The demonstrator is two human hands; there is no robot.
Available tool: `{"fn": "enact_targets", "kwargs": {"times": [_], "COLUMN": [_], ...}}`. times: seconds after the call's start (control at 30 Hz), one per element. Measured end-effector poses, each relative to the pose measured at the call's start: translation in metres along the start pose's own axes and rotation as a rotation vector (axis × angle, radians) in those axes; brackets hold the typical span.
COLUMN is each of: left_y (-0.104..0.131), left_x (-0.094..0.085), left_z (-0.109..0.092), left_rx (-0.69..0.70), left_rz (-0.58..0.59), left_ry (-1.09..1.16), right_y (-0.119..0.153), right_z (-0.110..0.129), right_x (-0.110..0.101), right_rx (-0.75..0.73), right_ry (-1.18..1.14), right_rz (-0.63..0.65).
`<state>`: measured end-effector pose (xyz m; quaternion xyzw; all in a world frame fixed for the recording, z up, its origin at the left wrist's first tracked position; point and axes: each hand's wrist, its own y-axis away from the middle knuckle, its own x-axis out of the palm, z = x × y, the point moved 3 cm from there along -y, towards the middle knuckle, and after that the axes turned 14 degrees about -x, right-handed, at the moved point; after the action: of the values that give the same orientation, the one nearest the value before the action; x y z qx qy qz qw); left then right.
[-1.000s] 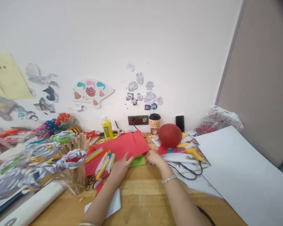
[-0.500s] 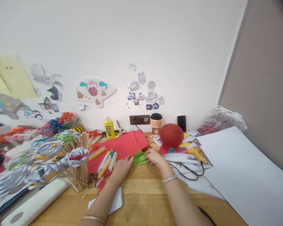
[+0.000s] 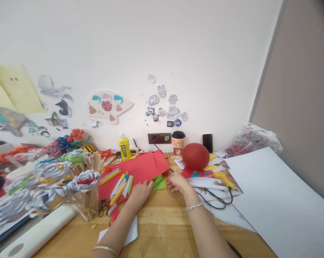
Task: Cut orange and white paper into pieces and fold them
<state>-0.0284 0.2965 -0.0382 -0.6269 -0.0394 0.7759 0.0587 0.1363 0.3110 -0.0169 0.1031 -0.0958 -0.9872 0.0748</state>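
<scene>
My left hand (image 3: 140, 192) lies at the near edge of a large red sheet of paper (image 3: 135, 167). Its fingers are stretched out, with the tips against the left side of a small green paper (image 3: 159, 182). Just right of that paper is my right hand (image 3: 177, 182), its fingers curled in and partly hidden; whatever they may hold cannot be made out. A thin orange edge shows between the green paper and this hand. Folded strips of yellow, white and green paper (image 3: 121, 187) lie on the red sheet left of my left hand.
A red balloon (image 3: 195, 157), a lidded cup (image 3: 178, 144) and a yellow bottle (image 3: 124, 147) stand along the wall. To the right are a yellow glue gun (image 3: 224, 179) with a black cord and a large white sheet (image 3: 275, 197). Paper flowers (image 3: 85, 180) and wooden sticks (image 3: 88, 204) crowd the left.
My right hand has drawn slightly away from the green paper, uncovering its right side and an orange edge. My left hand stays in nearly the same place.
</scene>
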Motion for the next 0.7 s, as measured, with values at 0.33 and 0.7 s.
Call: {"fn": "enact_targets", "kwargs": {"times": [0.33, 0.7], "left_y": [0.006, 0.002], "left_x": [-0.01, -0.013], "left_z": [-0.004, 0.002], "left_rx": [0.033, -0.003], "left_rz": [-0.152, -0.2], "left_ry": [0.036, 0.232], "right_y": [-0.006, -0.004], "right_z": [-0.002, 0.0], "right_x": [0.01, 0.021], "right_rx": [-0.043, -0.062], "right_ry": [-0.176, -0.249], "right_rz": [0.009, -0.062]}}
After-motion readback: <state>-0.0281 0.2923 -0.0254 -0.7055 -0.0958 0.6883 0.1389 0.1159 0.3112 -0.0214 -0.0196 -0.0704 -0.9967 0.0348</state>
